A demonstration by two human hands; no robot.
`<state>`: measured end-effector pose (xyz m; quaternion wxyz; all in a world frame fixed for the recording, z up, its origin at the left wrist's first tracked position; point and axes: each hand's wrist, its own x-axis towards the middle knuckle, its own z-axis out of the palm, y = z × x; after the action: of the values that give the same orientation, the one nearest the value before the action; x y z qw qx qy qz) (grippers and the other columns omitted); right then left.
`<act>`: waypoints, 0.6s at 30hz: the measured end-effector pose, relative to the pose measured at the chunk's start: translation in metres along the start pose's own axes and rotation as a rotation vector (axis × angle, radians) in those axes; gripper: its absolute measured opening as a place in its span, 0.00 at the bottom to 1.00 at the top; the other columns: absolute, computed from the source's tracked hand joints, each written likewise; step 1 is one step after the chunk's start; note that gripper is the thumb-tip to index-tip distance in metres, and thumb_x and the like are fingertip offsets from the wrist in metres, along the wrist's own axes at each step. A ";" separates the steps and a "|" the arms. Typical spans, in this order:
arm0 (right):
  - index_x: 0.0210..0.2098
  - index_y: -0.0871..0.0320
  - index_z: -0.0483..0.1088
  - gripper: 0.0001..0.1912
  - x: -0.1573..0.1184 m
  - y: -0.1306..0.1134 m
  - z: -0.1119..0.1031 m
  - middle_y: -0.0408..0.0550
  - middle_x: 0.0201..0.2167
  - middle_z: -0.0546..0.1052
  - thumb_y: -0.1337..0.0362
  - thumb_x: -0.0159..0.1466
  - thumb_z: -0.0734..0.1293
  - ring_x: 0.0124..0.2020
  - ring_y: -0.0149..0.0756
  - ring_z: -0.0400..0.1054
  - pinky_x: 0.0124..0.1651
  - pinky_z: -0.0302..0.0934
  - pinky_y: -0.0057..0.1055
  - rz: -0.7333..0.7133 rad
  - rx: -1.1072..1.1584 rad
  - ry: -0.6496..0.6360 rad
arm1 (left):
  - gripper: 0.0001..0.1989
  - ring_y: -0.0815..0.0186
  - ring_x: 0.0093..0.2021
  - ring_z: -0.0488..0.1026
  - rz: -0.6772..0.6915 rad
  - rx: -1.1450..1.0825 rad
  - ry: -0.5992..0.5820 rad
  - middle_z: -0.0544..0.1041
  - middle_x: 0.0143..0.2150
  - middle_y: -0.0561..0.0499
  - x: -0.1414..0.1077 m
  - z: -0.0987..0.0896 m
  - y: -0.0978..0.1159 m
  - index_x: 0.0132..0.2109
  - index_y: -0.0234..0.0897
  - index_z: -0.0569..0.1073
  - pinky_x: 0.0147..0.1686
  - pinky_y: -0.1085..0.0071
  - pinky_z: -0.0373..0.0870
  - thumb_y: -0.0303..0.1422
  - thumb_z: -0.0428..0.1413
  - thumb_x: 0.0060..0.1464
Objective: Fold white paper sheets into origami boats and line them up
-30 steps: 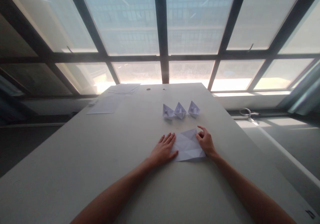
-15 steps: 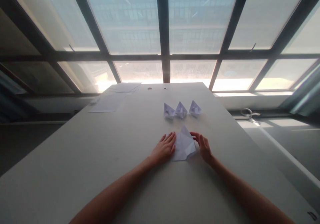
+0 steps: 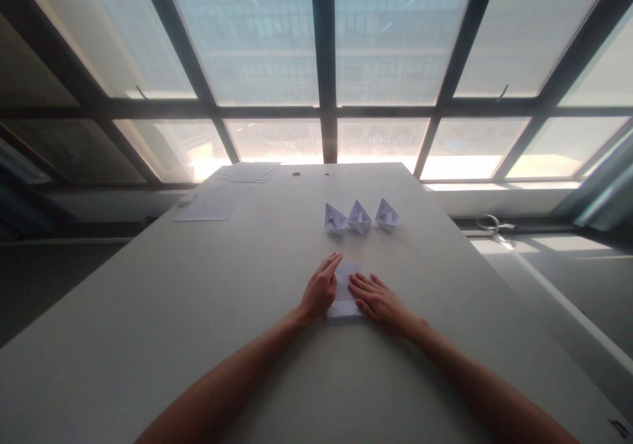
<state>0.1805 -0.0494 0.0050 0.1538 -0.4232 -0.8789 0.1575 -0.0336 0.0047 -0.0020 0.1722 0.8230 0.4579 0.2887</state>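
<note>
A folded sheet of white paper [image 3: 345, 292] lies on the table between my hands, with a folded band along its near edge. My left hand [image 3: 320, 289] stands on its side along the paper's left edge, fingers stretched forward and thumb side up. Flat across the right part of the sheet rests my right hand [image 3: 383, 302], its fingers extended and pointing left. Parts of the paper are hidden under both hands. Beyond it stand three folded paper boats [image 3: 359, 218] in a row, the left two close together.
White sheets of paper [image 3: 208, 206] lie at the far left of the white table [image 3: 173, 312]. Two small round holes or discs [image 3: 295, 174] show near the far edge. Large windows [image 3: 267, 41] rise behind the table. A white cable loop [image 3: 488, 222] lies off to the right.
The raised flap of the paper has been folded down flat, making the sheet narrower. My right hand has moved left onto it, and my left hand has turned onto its side.
</note>
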 end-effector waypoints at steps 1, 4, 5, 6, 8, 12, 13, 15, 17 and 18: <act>0.68 0.54 0.54 0.26 0.000 0.000 0.002 0.50 0.68 0.56 0.60 0.71 0.54 0.70 0.40 0.46 0.69 0.39 0.48 0.000 -0.010 0.003 | 0.30 0.64 0.70 0.50 0.066 0.086 -0.119 0.58 0.69 0.49 -0.003 0.003 0.005 0.70 0.37 0.55 0.69 0.60 0.47 0.27 0.39 0.61; 0.69 0.58 0.50 0.29 0.000 0.000 0.009 0.51 0.69 0.53 0.62 0.70 0.54 0.70 0.40 0.44 0.70 0.38 0.47 0.039 -0.068 0.028 | 0.30 0.59 0.72 0.42 0.129 0.314 -0.312 0.50 0.72 0.42 -0.010 0.010 0.012 0.70 0.30 0.51 0.69 0.56 0.40 0.35 0.40 0.64; 0.70 0.60 0.49 0.30 0.000 0.000 0.011 0.52 0.69 0.52 0.62 0.70 0.53 0.70 0.41 0.44 0.70 0.37 0.47 0.061 -0.092 0.036 | 0.31 0.58 0.72 0.40 0.133 0.364 -0.336 0.48 0.72 0.40 -0.011 0.011 0.013 0.70 0.29 0.50 0.69 0.55 0.39 0.37 0.40 0.64; 0.70 0.61 0.48 0.30 0.001 0.000 0.014 0.53 0.69 0.51 0.63 0.69 0.53 0.70 0.42 0.43 0.70 0.36 0.48 0.083 -0.114 0.041 | 0.32 0.57 0.72 0.39 0.136 0.398 -0.349 0.46 0.72 0.39 -0.012 0.012 0.012 0.70 0.28 0.49 0.69 0.55 0.38 0.38 0.40 0.64; 0.70 0.63 0.48 0.31 0.006 0.002 0.018 0.54 0.70 0.49 0.64 0.69 0.53 0.71 0.44 0.41 0.70 0.35 0.50 0.116 -0.146 0.045 | 0.32 0.57 0.72 0.38 0.142 0.433 -0.355 0.45 0.73 0.39 -0.013 0.012 0.010 0.70 0.27 0.48 0.69 0.55 0.37 0.39 0.39 0.64; 0.69 0.63 0.49 0.30 0.027 0.010 0.018 0.56 0.70 0.48 0.63 0.69 0.52 0.71 0.45 0.40 0.69 0.35 0.54 0.173 -0.169 0.049 | 0.33 0.56 0.72 0.38 0.162 0.438 -0.337 0.45 0.73 0.39 -0.013 0.012 0.007 0.71 0.27 0.47 0.69 0.56 0.36 0.40 0.39 0.64; 0.69 0.64 0.50 0.30 0.034 0.013 0.016 0.57 0.70 0.48 0.63 0.69 0.52 0.71 0.45 0.40 0.68 0.36 0.55 0.188 -0.169 0.035 | 0.33 0.56 0.72 0.39 0.163 0.436 -0.332 0.45 0.73 0.39 -0.013 0.012 0.007 0.71 0.28 0.47 0.69 0.56 0.36 0.40 0.39 0.64; 0.69 0.64 0.50 0.30 0.043 0.016 0.013 0.57 0.70 0.48 0.62 0.69 0.51 0.71 0.46 0.41 0.68 0.37 0.56 0.216 -0.171 0.011 | 0.33 0.56 0.72 0.39 0.158 0.432 -0.330 0.45 0.73 0.40 -0.013 0.011 0.008 0.71 0.28 0.47 0.69 0.56 0.37 0.41 0.40 0.64; 0.69 0.64 0.50 0.30 0.045 0.016 0.012 0.58 0.70 0.48 0.61 0.70 0.51 0.71 0.46 0.40 0.68 0.36 0.57 0.226 -0.180 0.015 | 0.33 0.55 0.72 0.39 0.142 0.432 -0.332 0.46 0.73 0.39 -0.013 0.010 0.010 0.70 0.28 0.48 0.69 0.56 0.37 0.41 0.40 0.64; 0.69 0.64 0.49 0.30 0.043 0.015 0.013 0.58 0.70 0.48 0.61 0.70 0.50 0.71 0.46 0.39 0.68 0.35 0.57 0.231 -0.187 0.026 | 0.33 0.55 0.72 0.39 0.134 0.430 -0.333 0.46 0.72 0.39 -0.013 0.010 0.010 0.70 0.28 0.48 0.69 0.56 0.37 0.41 0.40 0.64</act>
<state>0.1599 -0.0081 -0.0063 0.1061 -0.5358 -0.8332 0.0861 -0.0257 -0.0119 -0.0082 0.0468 0.9051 0.4189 0.0564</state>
